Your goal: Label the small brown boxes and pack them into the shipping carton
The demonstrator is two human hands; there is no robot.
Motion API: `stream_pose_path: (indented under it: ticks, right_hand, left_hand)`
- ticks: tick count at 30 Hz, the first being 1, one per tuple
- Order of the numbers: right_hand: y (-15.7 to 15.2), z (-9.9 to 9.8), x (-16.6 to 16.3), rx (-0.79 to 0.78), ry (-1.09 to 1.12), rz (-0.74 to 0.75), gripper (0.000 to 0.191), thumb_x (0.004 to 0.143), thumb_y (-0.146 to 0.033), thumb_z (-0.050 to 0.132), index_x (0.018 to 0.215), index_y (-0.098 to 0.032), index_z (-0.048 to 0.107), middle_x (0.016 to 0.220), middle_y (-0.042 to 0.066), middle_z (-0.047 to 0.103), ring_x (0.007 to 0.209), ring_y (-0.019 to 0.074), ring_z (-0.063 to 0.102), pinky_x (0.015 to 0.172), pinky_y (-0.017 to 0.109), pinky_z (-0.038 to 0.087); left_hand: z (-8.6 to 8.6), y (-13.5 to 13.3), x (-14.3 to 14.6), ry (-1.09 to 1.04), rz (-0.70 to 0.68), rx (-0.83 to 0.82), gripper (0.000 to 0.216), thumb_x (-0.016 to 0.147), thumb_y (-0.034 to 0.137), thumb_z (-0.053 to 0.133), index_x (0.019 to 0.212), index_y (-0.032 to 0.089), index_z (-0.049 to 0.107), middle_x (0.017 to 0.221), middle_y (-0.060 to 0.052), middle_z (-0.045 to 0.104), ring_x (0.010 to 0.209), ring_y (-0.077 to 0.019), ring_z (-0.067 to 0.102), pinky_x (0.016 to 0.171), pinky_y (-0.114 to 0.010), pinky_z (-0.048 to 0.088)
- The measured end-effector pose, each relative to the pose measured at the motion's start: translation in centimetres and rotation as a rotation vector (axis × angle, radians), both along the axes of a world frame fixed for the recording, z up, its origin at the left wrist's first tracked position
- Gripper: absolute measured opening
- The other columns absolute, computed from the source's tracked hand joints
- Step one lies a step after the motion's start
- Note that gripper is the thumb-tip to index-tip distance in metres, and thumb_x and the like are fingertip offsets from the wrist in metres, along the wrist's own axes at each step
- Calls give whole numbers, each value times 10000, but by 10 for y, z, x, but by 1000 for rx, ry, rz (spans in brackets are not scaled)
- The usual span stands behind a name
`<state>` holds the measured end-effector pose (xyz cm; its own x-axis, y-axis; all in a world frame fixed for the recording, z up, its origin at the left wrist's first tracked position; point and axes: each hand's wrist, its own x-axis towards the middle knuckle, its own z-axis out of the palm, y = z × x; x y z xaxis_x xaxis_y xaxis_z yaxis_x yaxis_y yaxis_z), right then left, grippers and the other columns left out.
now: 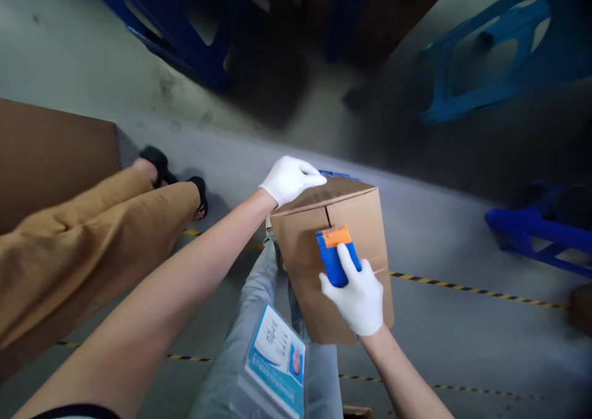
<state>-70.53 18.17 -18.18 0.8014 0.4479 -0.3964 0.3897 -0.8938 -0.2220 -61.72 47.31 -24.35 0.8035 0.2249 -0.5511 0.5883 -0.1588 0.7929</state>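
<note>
A brown cardboard box [337,265] stands before my legs, with a dark gap between its flaps. My right hand [361,299], in a white glove, grips a blue and orange tape dispenser [333,256] with a toothed edge over the box's near face. My left hand [296,182], also gloved in white, is at the box's far left top edge. Its thumb and fingers are pinched together; what lies between them, if anything, is too small to tell. Below the hands hangs a badge in a clear holder [277,363].
Another person's legs in tan trousers [115,215] stand at left beside a large brown box [55,160]. Blue plastic stools [499,55] are at the upper right and top. Yellow-black striped tape [462,286] runs across the grey floor.
</note>
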Motion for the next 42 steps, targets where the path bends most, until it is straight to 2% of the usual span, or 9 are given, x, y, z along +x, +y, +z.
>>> stream_pose_path:
  ticks: [7, 20, 24, 27, 31, 34, 36, 39, 42]
  right_hand:
    - [5, 2, -2, -38, 77, -27, 757, 814, -530, 681, 1524, -325, 517, 871, 37, 510, 653, 153, 476, 585, 260, 303]
    - [22, 3, 9, -111, 74, -45, 757, 808, -541, 675, 1525, -361, 511, 881, 25, 489, 629, 132, 423, 585, 262, 257]
    - [30, 0, 14, -153, 52, -41, 753, 811, -528, 668, 1531, -386, 500, 896, 21, 508, 620, 125, 438, 578, 261, 252]
    - [36, -2, 17, -173, 44, -35, 714, 810, -500, 670, 1502, -383, 539, 881, 21, 519, 613, 127, 460, 568, 266, 267]
    - [41, -2, 21, -172, 49, -28, 676, 810, -485, 672, 1471, -375, 578, 897, 28, 554, 620, 133, 509, 561, 266, 300]
    - [42, -2, 22, -181, 62, -29, 671, 808, -479, 676, 1463, -364, 591, 901, 34, 570, 619, 136, 525, 561, 260, 321]
    - [42, -1, 22, -179, 60, -29, 675, 800, -474, 682, 1459, -356, 597, 905, 39, 578, 619, 139, 531, 559, 258, 329]
    - [43, -1, 22, -171, 48, -35, 677, 795, -458, 684, 1459, -356, 599, 910, 40, 587, 620, 144, 543, 556, 260, 335]
    - [43, -1, 22, -167, 55, -42, 667, 798, -442, 680, 1455, -349, 606, 900, 39, 588, 612, 145, 546, 556, 261, 337]
  left_hand:
    - [8, -2, -4, 41, -50, 17, 155, 726, 346, 832, 797, 208, 834, 858, -20, 774, 891, -219, 726, 841, -334, 554]
    - [-5, 8, 6, 49, -51, -34, 203, 724, 354, 832, 833, 182, 840, 883, -38, 773, 926, -233, 715, 915, -366, 544]
    - [-27, 13, 10, 79, -56, -59, 204, 726, 364, 840, 835, 191, 837, 887, -34, 775, 911, -218, 714, 886, -349, 543]
    - [-55, 10, 10, 144, -56, -99, 219, 708, 384, 861, 823, 200, 835, 879, -36, 775, 879, -203, 707, 832, -329, 528]
    - [-90, -6, 1, 309, -11, -261, 236, 694, 377, 868, 796, 170, 823, 785, -43, 750, 724, -159, 643, 699, -301, 467]
    - [-98, -14, -6, 363, 6, -330, 221, 704, 363, 853, 749, 153, 800, 738, -38, 721, 679, -138, 588, 668, -290, 422]
    - [-94, -13, -8, 368, -45, -300, 257, 713, 416, 836, 737, 164, 793, 759, -32, 718, 720, -154, 593, 678, -294, 416]
    - [-85, -8, -9, 353, -242, -283, 390, 730, 580, 782, 741, 190, 791, 782, -20, 716, 766, -188, 607, 694, -309, 416]
    - [-90, -4, -10, 308, -407, -277, 449, 726, 655, 754, 815, 217, 802, 874, -31, 746, 831, -224, 648, 741, -323, 438]
